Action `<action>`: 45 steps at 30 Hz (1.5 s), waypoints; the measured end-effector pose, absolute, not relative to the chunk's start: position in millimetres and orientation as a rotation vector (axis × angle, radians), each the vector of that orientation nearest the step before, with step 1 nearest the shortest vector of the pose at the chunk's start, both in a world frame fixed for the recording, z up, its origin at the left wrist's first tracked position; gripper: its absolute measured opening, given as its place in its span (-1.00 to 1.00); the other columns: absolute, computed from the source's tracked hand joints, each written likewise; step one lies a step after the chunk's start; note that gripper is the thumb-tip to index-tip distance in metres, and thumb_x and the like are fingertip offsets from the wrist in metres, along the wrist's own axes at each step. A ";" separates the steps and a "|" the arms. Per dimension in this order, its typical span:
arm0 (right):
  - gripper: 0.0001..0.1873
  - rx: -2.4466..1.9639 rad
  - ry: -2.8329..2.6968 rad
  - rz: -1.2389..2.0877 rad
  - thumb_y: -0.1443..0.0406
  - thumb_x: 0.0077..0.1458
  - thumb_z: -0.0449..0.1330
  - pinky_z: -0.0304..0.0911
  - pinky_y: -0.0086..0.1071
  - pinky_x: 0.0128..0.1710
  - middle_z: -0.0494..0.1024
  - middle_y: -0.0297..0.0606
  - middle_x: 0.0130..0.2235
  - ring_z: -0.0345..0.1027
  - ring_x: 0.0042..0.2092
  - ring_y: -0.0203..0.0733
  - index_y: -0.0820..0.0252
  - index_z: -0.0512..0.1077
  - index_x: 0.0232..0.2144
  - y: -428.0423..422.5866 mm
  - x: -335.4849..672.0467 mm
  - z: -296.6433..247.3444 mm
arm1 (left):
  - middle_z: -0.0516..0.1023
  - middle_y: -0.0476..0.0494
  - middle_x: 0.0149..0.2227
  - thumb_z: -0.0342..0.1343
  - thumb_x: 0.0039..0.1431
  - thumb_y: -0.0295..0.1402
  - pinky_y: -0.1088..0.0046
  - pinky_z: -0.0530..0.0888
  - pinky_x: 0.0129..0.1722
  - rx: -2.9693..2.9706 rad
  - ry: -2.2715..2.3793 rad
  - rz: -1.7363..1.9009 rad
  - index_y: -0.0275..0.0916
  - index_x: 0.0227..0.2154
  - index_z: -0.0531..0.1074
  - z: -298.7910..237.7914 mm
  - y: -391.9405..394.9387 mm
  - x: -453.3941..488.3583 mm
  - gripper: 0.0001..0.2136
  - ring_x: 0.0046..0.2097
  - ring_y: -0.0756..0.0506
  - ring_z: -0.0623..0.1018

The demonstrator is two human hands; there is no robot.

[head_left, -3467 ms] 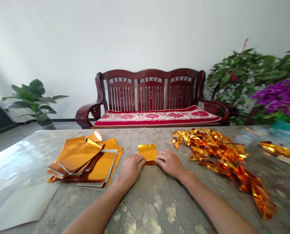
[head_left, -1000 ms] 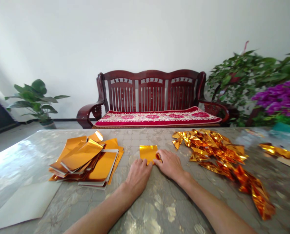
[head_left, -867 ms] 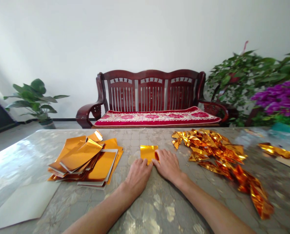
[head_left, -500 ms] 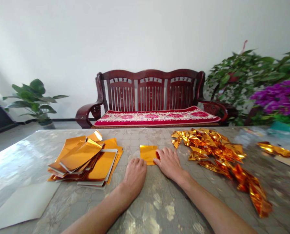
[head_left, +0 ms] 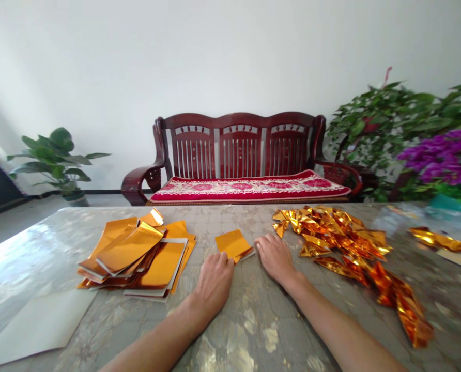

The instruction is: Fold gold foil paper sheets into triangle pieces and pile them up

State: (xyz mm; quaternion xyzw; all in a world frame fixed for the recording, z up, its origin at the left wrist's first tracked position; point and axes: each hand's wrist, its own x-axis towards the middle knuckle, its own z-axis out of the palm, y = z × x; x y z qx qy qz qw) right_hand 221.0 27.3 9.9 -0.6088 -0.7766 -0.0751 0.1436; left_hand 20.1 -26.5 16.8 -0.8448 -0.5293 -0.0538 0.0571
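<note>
A small square of folded gold foil paper lies turned at an angle on the table in front of me. A pale edge shows along its lower right side. My left hand is closed at its near left edge, fingers curled, and the fingertips are hidden under the knuckles. My right hand rests on the table just right of the paper, apart from it, with bent, loosely spread fingers and nothing visible in them. To the left sits a loose stack of gold foil sheets. A heap of folded, crinkled gold foil pieces lies to the right.
A pale sheet lies on the patterned table at near left. Clear plastic and another gold piece are at far right. Behind the table stand a wooden bench and potted plants.
The gold paper has turned from square-on to a tilted angle, showing a pale lower edge. My right hand has come off it and shifted slightly right. My left hand stays at its near edge.
</note>
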 end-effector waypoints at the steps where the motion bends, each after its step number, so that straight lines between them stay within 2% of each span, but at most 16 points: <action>1: -0.67 -1.736 -2.238 -0.197 0.26 0.34 -0.07 0.08 -0.25 -0.08 0.52 -0.16 -0.16 0.31 -0.07 -0.06 0.11 0.50 -0.16 26.6 220.1 11.1 | 0.49 -0.23 -0.17 -0.09 0.31 -0.48 0.24 0.40 -0.13 -2.561 -1.613 -0.190 -0.24 -0.14 0.47 15.9 -26.2 19.9 -0.76 -0.12 -0.20 0.48; 5: -0.62 -1.684 -2.202 -0.062 0.21 0.35 -0.08 0.10 -0.30 -0.06 0.55 -0.20 -0.19 0.34 -0.09 -0.12 0.11 0.54 -0.23 24.6 214.4 14.9 | 0.49 -0.20 -0.15 -0.13 0.34 -0.45 0.27 0.40 -0.11 -2.564 -1.643 -0.254 -0.17 -0.12 0.48 14.7 -26.4 21.0 -0.72 -0.11 -0.17 0.46; 12: -0.72 -1.684 -2.039 0.123 0.09 0.17 0.16 0.15 -0.28 -0.13 0.57 -0.23 -0.17 0.36 -0.09 -0.05 0.14 0.47 -0.20 22.8 210.4 15.6 | 0.48 -0.17 -0.16 -0.17 0.37 -0.41 0.32 0.40 -0.13 -2.597 -1.638 -0.267 -0.14 -0.12 0.48 16.7 -28.6 23.4 -0.70 -0.11 -0.14 0.46; 19: -0.71 -1.528 -1.830 0.489 0.14 0.12 0.14 0.27 -0.27 -0.16 0.52 -0.21 -0.10 0.41 -0.21 -0.15 0.15 0.41 -0.15 25.2 206.6 11.3 | 0.48 -0.16 -0.18 -0.11 0.33 -0.43 0.31 0.41 -0.15 -2.614 -1.590 -0.288 -0.15 -0.14 0.47 14.3 -28.6 24.6 -0.76 -0.14 -0.14 0.46; 22: -0.66 -1.414 -1.771 0.558 0.27 -0.03 0.20 0.32 -0.26 -0.14 0.50 -0.17 -0.10 0.42 -0.20 -0.15 0.20 0.40 -0.14 29.1 203.7 5.3 | 0.48 -0.15 -0.18 -0.10 0.32 -0.44 0.31 0.42 -0.16 -2.621 -1.567 -0.318 -0.15 -0.14 0.46 13.0 -28.5 25.0 -0.76 -0.15 -0.15 0.46; 24: -0.58 -1.369 -1.753 0.534 0.39 -0.13 0.17 0.32 -0.22 -0.06 0.50 -0.17 -0.09 0.41 -0.10 -0.10 0.20 0.39 -0.12 32.1 202.4 0.4 | 0.48 -0.14 -0.18 -0.07 0.30 -0.46 0.33 0.43 -0.18 -2.638 -1.552 -0.346 -0.14 -0.14 0.46 12.1 -28.2 25.0 -0.77 -0.15 -0.14 0.46; 27: -0.44 -1.311 -1.710 0.448 0.45 -0.17 0.13 0.31 -0.16 0.02 0.48 -0.17 -0.08 0.38 -0.02 -0.07 0.18 0.35 -0.02 35.8 202.9 -4.7 | 0.48 -0.12 -0.19 -0.05 0.28 -0.47 0.36 0.45 -0.19 -2.666 -1.549 -0.406 -0.12 -0.13 0.46 10.8 -27.0 24.5 -0.77 -0.15 -0.13 0.47; 30: -0.39 -1.241 -1.684 0.276 0.48 -0.12 0.11 0.35 -0.15 0.01 0.44 -0.15 -0.08 0.36 -0.02 -0.07 0.18 0.30 0.07 35.6 205.8 -3.3 | 0.48 -0.12 -0.16 -0.08 0.31 -0.45 0.40 0.48 -0.17 -2.668 -1.569 -0.586 -0.10 0.02 0.39 9.7 -24.4 22.4 -0.70 -0.13 -0.10 0.49; 32: -0.39 -1.177 -1.729 0.119 0.50 -0.04 0.08 0.35 -0.13 0.02 0.41 -0.13 -0.07 0.33 0.00 -0.06 0.17 0.27 0.11 32.6 207.7 1.1 | 0.46 -0.14 -0.06 -0.10 0.32 -0.46 0.41 0.50 -0.12 -2.654 -1.538 -0.782 -0.10 0.17 0.26 8.9 -22.5 20.3 -0.62 -0.08 -0.08 0.50; 34: -0.38 -1.092 -1.838 -0.052 0.53 0.06 0.01 0.32 -0.10 0.06 0.40 -0.12 -0.03 0.31 0.03 -0.06 0.14 0.20 0.18 28.1 208.6 6.4 | 0.43 -0.16 0.03 -0.10 0.32 -0.46 0.42 0.51 -0.06 -2.635 -1.442 -0.986 -0.10 0.22 0.18 8.3 -21.4 18.3 -0.57 -0.02 -0.06 0.50; 40: -0.35 -0.861 -2.091 -0.437 0.48 0.26 -0.06 0.38 -0.11 -0.06 0.45 -0.03 -0.07 0.34 -0.05 -0.02 0.21 -0.08 0.35 16.1 202.4 14.5 | 0.37 -0.20 0.12 -0.02 0.29 -0.47 0.40 0.49 0.04 -2.580 -1.179 -1.302 -0.14 0.14 0.22 9.4 -23.8 17.7 -0.63 0.11 -0.07 0.44; 45: -0.33 -0.726 -2.213 -0.417 0.45 0.30 -0.05 0.40 -0.16 -0.10 0.48 -0.06 -0.06 0.36 -0.07 -0.06 0.21 -0.16 0.38 10.9 195.3 14.0 | 0.37 -0.20 0.09 0.01 0.26 -0.48 0.41 0.49 0.01 -2.561 -1.253 -1.332 -0.16 0.12 0.19 8.6 -20.6 19.0 -0.62 0.08 -0.07 0.45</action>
